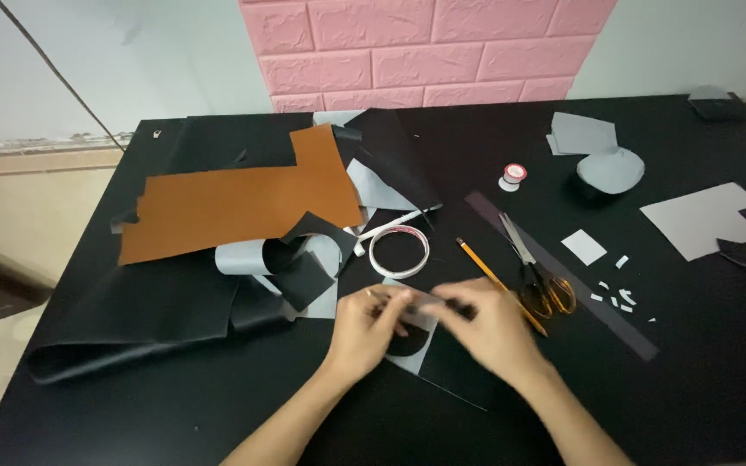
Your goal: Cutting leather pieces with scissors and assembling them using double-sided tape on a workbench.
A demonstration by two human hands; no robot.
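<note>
Both of my hands meet at the front middle of the black table (649,406). My left hand (371,326) and my right hand (492,326) pinch a small black and grey cut piece (411,338) between them, held just above the table. The piece is partly hidden by my fingers and blurred. A white roll of tape (398,251) lies just beyond my hands. A yellow pencil (487,267) and scissors with orange handles (535,272) lie to the right of my right hand.
A brown leather sheet (235,203) and black and grey sheets are heaped at the left. A dark ruler (563,274) runs diagonally at the right. A small red-and-white tape roll (514,175), grey pieces (584,134) and small white scraps (619,296) lie at the right. A pink brick-pattern wall (425,43) stands behind.
</note>
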